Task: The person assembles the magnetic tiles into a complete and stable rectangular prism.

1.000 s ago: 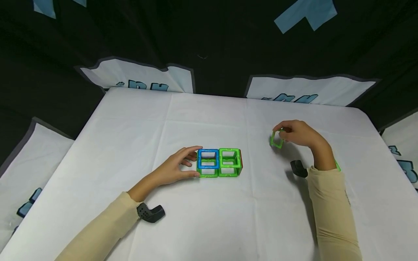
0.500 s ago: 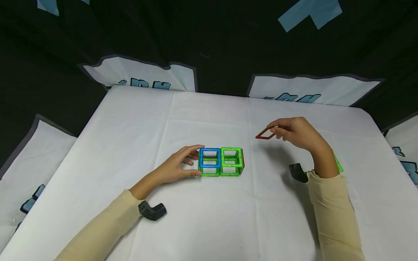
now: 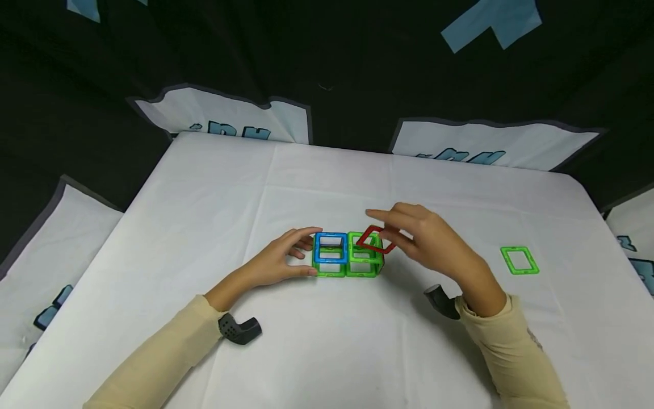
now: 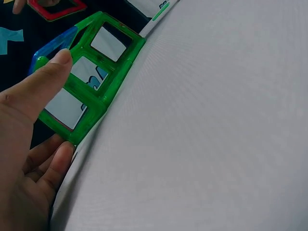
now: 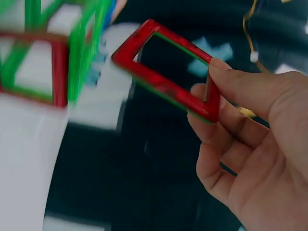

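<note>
A two-cube structure (image 3: 347, 255) of green square frames with one blue top frame (image 3: 331, 248) stands mid-table. My left hand (image 3: 283, 258) holds its left end, thumb (image 4: 45, 82) on the front green frame (image 4: 91, 86) and fingers behind. My right hand (image 3: 426, 241) pinches a red square frame (image 3: 375, 240) by one corner, tilted, just above the right cube; the red frame (image 5: 166, 67) hangs close to the cube's red side frame (image 5: 33, 67).
A loose green square frame (image 3: 519, 261) lies flat on the white table (image 3: 204, 193) to the right. Black backdrop and white-blue cloths surround the table's far edge and sides.
My right hand turned the frame from its green face to its red face and carried it left to just above the right cube. The loose green frame came into view. Left hand unchanged.
</note>
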Demonstrator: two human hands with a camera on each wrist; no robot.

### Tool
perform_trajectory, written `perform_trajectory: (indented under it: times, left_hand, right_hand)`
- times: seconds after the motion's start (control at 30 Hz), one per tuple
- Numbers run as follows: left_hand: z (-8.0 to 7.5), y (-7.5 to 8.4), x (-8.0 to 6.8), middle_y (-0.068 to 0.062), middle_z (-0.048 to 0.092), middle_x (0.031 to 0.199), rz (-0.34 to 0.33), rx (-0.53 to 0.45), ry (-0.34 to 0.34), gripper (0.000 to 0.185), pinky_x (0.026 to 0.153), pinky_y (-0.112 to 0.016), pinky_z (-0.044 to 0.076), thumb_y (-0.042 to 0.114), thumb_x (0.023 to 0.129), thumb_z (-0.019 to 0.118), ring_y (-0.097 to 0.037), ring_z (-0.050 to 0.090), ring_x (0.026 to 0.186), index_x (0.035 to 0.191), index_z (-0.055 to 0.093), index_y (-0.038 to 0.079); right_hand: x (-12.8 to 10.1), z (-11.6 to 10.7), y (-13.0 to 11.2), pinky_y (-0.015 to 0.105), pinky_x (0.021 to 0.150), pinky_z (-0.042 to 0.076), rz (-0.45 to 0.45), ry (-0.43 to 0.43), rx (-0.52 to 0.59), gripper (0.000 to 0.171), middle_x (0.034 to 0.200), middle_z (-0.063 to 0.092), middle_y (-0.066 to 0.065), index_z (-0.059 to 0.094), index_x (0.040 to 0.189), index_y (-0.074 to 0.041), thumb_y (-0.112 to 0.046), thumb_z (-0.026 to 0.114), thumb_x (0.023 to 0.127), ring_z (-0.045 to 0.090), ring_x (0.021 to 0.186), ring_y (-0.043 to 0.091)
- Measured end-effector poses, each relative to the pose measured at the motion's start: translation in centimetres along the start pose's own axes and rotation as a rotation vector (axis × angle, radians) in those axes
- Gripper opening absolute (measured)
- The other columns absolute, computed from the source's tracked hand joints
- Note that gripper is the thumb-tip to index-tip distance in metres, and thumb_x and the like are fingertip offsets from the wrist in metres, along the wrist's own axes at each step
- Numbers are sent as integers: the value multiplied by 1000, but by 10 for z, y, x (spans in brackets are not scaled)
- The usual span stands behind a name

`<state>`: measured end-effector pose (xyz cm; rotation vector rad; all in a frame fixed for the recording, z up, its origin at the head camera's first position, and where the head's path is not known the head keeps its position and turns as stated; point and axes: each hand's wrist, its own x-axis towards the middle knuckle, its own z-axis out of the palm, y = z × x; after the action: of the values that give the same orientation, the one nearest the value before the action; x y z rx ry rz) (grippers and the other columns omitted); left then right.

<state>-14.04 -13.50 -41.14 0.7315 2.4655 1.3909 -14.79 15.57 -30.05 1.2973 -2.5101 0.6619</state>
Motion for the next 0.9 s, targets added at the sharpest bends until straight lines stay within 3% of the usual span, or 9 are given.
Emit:
perform_trajectory:
  times: [0.23, 0.63, 0.9]
  left_hand:
    - [1, -2, -1, -5, 49, 120, 2, -1, -12, 75, 89, -29, 49, 26, 77, 73, -19, 51, 109, 140, 34, 20]
    - [-2, -2, 0, -6, 47, 122, 27, 6, -23, 56, 90, -31, 48, 21, 91, 56, -19, 50, 111, 141, 32, 18]
    - [0, -3, -2, -6, 47, 121, 33, -14, -22, 55, 90, -29, 48, 20, 91, 56, -19, 50, 111, 141, 32, 18]
  right_hand:
    - [7, 31, -32, 24, 69, 45, -120, -15, -56, 15, 80, 66, -4, 70, 88, -11, -14, 75, 74, 51, 77, 11]
    - [13, 84, -44, 24, 67, 42, -229, 44, -264, 10, 76, 67, -8, 70, 78, -16, -23, 76, 74, 54, 78, 11]
    - [12, 98, -46, 23, 62, 35, -249, 97, -311, 12, 72, 63, -8, 69, 77, -18, -27, 76, 74, 50, 74, 12]
